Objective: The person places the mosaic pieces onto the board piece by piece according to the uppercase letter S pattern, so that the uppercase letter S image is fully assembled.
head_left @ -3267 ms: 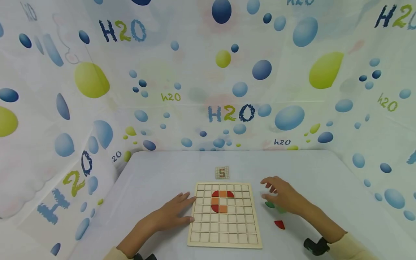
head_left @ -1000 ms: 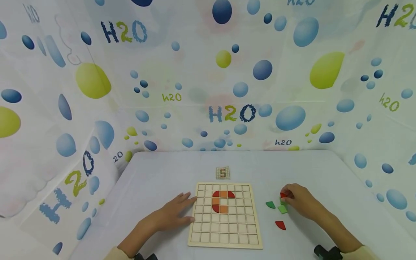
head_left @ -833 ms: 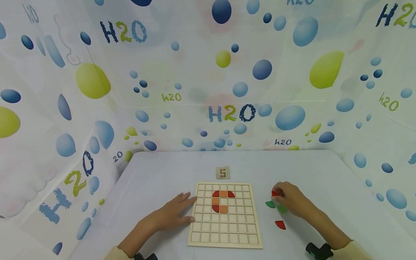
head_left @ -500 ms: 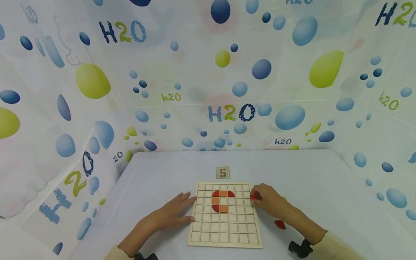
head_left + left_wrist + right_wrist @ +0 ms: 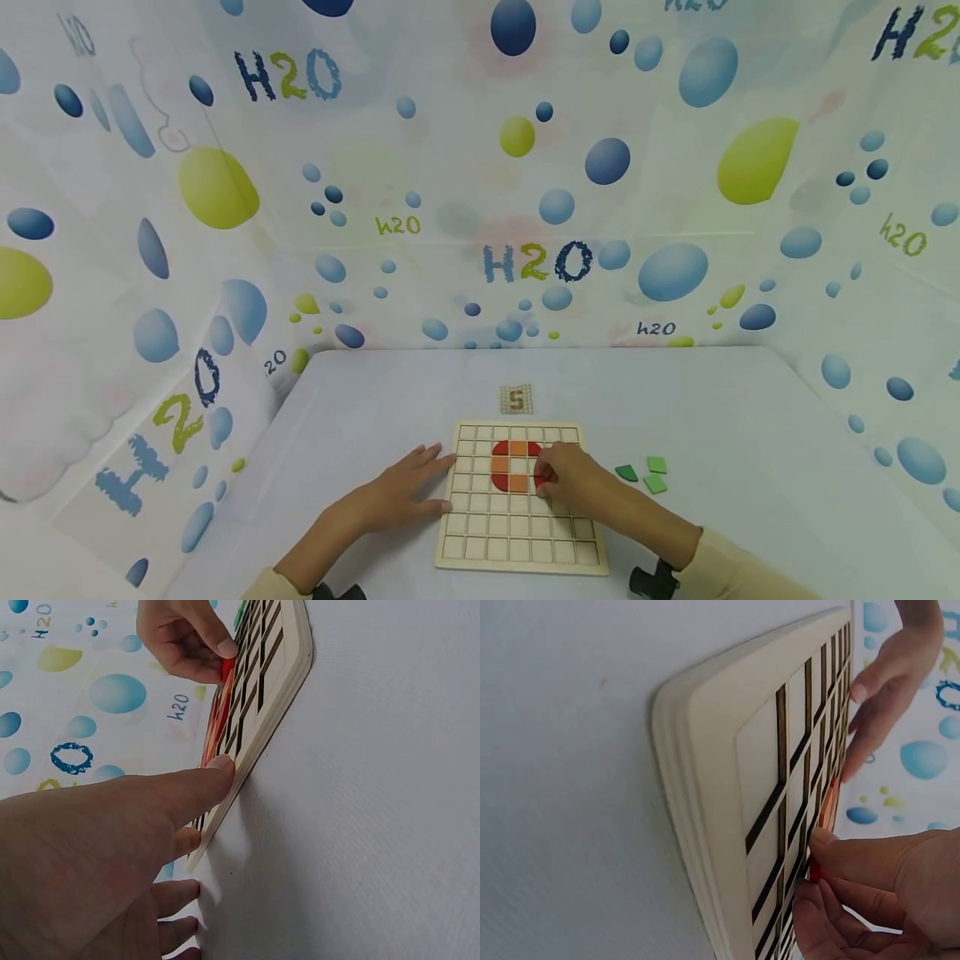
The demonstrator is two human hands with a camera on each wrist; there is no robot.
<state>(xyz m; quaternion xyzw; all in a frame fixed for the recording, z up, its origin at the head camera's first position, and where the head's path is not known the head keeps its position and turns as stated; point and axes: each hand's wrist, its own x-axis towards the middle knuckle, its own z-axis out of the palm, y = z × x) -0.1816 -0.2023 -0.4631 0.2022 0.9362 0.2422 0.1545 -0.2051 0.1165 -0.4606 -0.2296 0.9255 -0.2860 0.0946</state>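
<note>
A wooden grid board (image 5: 510,550) lies on the table. Its recesses hold red quarter-circle tiles and orange square tiles (image 5: 518,483) in a C-like shape. My right hand (image 5: 577,481) pinches a red quarter-circle tile (image 5: 539,482) at the board, just right of the lower orange square; the right wrist view shows that red tile (image 5: 815,870) between thumb and fingers. Whether it sits fully in its recess is hidden by the fingers. My left hand (image 5: 401,486) rests against the board's left edge, fingers extended, its thumb (image 5: 214,776) touching the rim.
A small card (image 5: 517,399) with a gridded S-like figure lies behind the board. To the right are a dark green quarter-circle tile (image 5: 626,473) and light green square tiles (image 5: 655,484). Patterned cloth (image 5: 420,167) stands behind the table.
My right hand has picked up a red tile among the loose pieces and carried it left onto the board. The other loose red tile is now out of sight near my forearm. My left hand stays.
</note>
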